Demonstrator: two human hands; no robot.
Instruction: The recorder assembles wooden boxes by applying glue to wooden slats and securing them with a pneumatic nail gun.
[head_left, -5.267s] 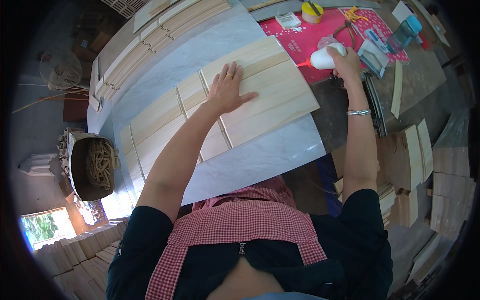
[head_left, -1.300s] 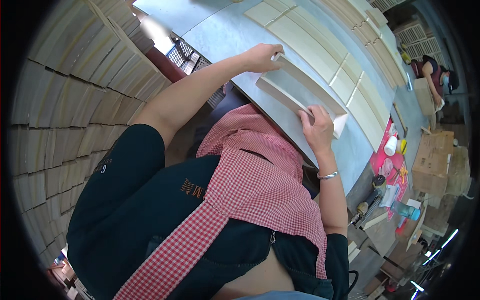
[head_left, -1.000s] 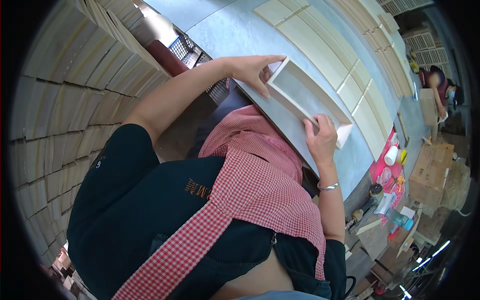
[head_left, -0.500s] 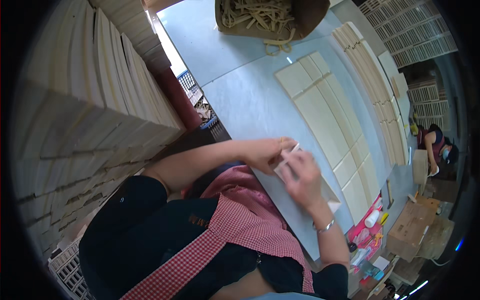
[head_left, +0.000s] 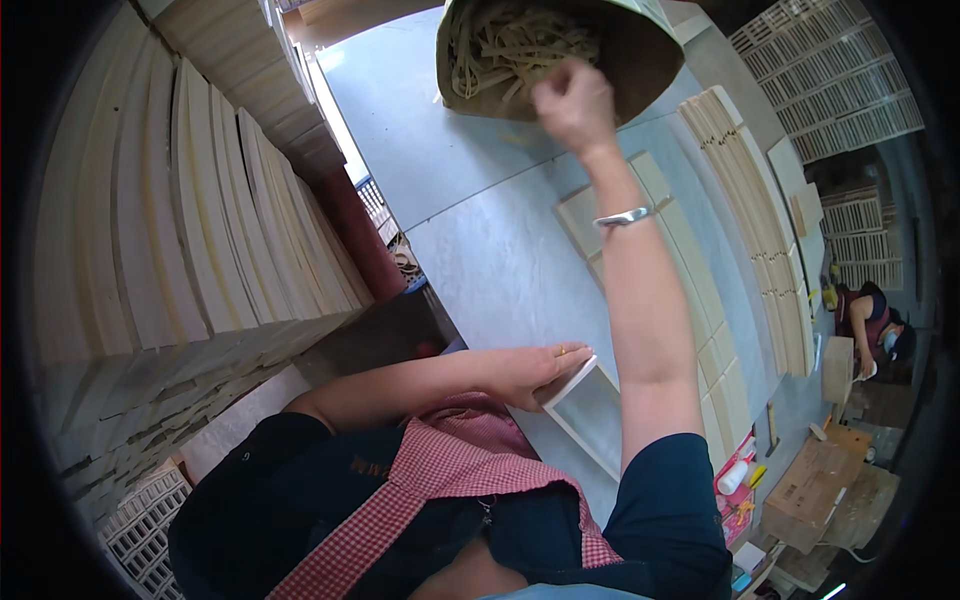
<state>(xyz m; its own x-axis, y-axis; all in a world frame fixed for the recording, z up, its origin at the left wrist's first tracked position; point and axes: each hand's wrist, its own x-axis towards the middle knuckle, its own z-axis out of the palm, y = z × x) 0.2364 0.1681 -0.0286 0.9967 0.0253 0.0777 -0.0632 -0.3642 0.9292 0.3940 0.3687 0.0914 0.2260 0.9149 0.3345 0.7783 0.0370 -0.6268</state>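
We brace a frame with one hand and dip the other into a box of bands.
Across the wide pale-grey marbled table (head_left: 490,230), the open brown cardboard box (head_left: 645,65) stands at the far end; the shallow rectangular frame of pale wood (head_left: 570,384) lies at the near edge. Our left hand (head_left: 543,376) spans its end, part-open but holding; we should press the corners square and pick out one of the flat cream bands (head_left: 500,48) cleanly. Our right hand (head_left: 576,105) curls, blurred, at the box mouth; we cannot tell whether it grips any. Our forearm hides the frame's other end.
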